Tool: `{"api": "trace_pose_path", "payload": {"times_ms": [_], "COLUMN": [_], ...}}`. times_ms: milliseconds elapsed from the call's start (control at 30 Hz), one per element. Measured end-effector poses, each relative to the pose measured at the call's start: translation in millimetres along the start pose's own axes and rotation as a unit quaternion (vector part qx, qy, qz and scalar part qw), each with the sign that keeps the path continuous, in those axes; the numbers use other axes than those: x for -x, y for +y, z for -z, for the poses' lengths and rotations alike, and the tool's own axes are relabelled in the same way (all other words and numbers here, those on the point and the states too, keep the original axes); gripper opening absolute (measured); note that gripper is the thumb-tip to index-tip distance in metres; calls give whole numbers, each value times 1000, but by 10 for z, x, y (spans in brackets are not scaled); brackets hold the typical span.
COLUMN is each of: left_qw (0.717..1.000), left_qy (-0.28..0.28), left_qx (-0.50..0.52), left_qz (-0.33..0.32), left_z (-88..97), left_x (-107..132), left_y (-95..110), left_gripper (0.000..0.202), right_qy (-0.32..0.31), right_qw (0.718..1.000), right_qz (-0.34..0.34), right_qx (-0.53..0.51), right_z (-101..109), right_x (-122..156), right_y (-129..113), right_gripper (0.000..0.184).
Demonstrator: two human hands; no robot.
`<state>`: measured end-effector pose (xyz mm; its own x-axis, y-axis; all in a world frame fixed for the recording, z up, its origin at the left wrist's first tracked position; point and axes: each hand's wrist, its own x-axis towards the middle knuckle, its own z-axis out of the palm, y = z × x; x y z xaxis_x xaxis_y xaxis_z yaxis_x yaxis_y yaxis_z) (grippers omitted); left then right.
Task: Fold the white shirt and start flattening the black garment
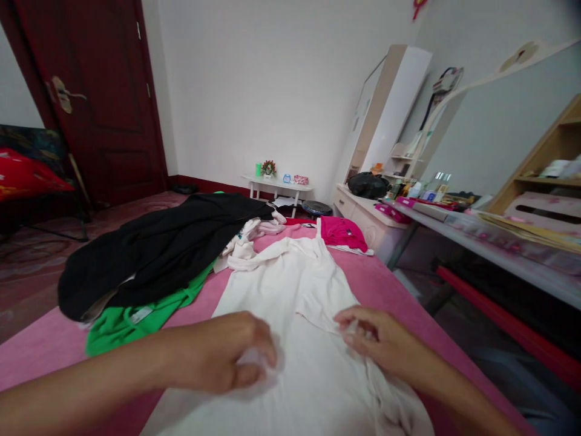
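Observation:
A white shirt (pixel 290 290) lies spread lengthwise over a pink bed cover (pixel 376 284), its collar end pointing away from me. My left hand (pixel 231 354) hovers at or just above the middle of the shirt. Its fingers are bent, with a gap between them and the thumb, and nothing shows inside. At the shirt's right side, my right hand (pixel 367 333) pinches the cloth near a sleeve between thumb and fingers. The lower right part of the shirt is bunched in folds beneath my right forearm.
Black clothing (pixel 167 248) and a green garment (pixel 145 321) lie to the left. A folded pink garment (pixel 342 235) sits at the far right of the bed. Along the right stands a dressing table (pixel 476 248) with bottles and boxes. A small white table (pixel 276 181) stands by the wall.

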<state>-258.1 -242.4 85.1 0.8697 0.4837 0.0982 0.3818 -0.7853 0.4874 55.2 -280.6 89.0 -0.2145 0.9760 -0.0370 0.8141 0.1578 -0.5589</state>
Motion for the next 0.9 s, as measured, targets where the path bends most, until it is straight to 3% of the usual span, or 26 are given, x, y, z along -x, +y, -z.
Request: {"api": "trace_pose_path", "payload": {"times_ms": [100,200,267,333,400,467,533,600,667,733,833,900], "left_qw": [992,979,976,976,975,975,977,978,979,979,962,936], "left_qy": [75,102,102,107,113,114,112,109,105,107,149,185], "left_qx": [-58,-115,-123,-113,-96,-80,-64,-51,-47,-68,-150,-221], "left_qz": [78,137,145,153,166,172,173,173,170,162,174,201], "left_z": [-193,-444,-546,-570,-542,-502,-476,-464,-445,-393,-213,-36], "left_x": [-550,-776,-785,-757,-747,-774,-827,-883,-926,-952,-984,-1017], "left_y": [-234,-529,-635,-654,-629,-617,-644,-711,-806,-929,-1173,-1362], "left_gripper": [46,63,64,65,68,69,68,65,63,61,57,54], "right_qy": [70,80,128,241,366,431,485,527,519,458,375,360], "right_qw": [992,978,973,954,911,872,838,828,846,881,921,929], "right_qz": [26,61,49,-7,-93,-169,-192,-117,5,77,73,36], "right_qx": [103,184,188,179,163,161,162,149,120,92,74,77], "right_z": [-332,-418,-223,126,495,745,806,701,514,340,222,238], "right_x": [-372,-630,-731,-782,-805,-834,-905,-1037,-1221,-1433,-1740,-1914], "right_y": [-121,47,361,796,1251,1594,1724,1632,1405,1179,1050,1117], "right_gripper": [58,25,19,16,14,16,22,28,29,28,29,31]}}
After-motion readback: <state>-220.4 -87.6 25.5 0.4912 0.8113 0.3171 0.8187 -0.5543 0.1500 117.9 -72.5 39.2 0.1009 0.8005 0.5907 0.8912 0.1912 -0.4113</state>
